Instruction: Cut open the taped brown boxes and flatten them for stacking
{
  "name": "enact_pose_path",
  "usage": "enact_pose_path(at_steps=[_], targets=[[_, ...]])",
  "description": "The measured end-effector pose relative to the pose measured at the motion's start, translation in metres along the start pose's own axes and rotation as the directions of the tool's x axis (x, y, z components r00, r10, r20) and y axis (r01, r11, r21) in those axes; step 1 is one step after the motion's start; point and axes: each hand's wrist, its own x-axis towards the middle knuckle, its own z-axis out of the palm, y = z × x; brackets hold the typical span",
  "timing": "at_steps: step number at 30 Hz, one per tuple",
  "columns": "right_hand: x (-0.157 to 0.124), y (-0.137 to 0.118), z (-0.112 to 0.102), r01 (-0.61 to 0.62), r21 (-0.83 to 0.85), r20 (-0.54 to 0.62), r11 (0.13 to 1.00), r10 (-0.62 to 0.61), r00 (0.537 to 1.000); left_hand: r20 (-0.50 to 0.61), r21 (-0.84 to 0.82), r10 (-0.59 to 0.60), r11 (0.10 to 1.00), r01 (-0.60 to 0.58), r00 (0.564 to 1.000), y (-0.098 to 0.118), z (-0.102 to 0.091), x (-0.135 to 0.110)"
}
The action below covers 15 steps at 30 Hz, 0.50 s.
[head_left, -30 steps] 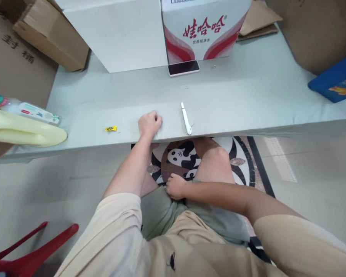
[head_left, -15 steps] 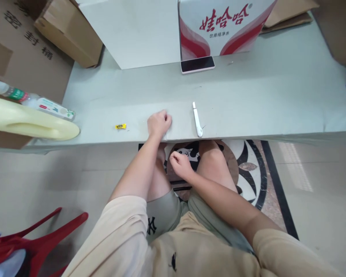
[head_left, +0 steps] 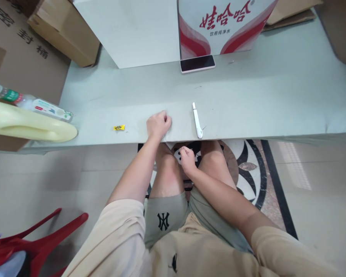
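My left hand (head_left: 159,125) rests near the table's front edge, its fingers curled into a loose fist. My right hand (head_left: 188,159) is below the edge, over my lap between the knees. Its fingers are closed too, and nothing shows in either hand. To the right of my left hand lies a slim white utility knife (head_left: 197,122), its narrow tip facing away from me. A small yellow wrapped packet (head_left: 119,127) lies to the left of that hand. Neither hand touches these things.
Behind stand a white box (head_left: 138,34) and a red-and-white water carton (head_left: 225,36), with a phone (head_left: 197,64) in front. At left are cardboard boxes (head_left: 63,32), a plastic bottle (head_left: 10,95) and a long pale-yellow object (head_left: 29,123). A red chair (head_left: 43,246) stands lower left.
My right hand has risen slightly and moved right, its fingers now pointing more toward the table. My left knee has shifted into fuller view. The left hand stays in place.
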Motion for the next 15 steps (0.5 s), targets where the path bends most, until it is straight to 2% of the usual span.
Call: enact_pose_path(at_steps=[9, 15], targets=[[0.003, 0.004, 0.026, -0.034, -0.049, 0.083, 0.998, 0.038, 0.996, -0.009, 0.019, 0.008, 1.0, -0.008, 1.0, -0.002, 0.002, 0.0], [0.01, 0.01, 0.016, -0.088, -0.12, 0.143, 0.989, 0.104, 0.984, -0.019, 0.018, 0.007, 1.0, -0.006, 1.0, -0.003, 0.002, 0.0]])
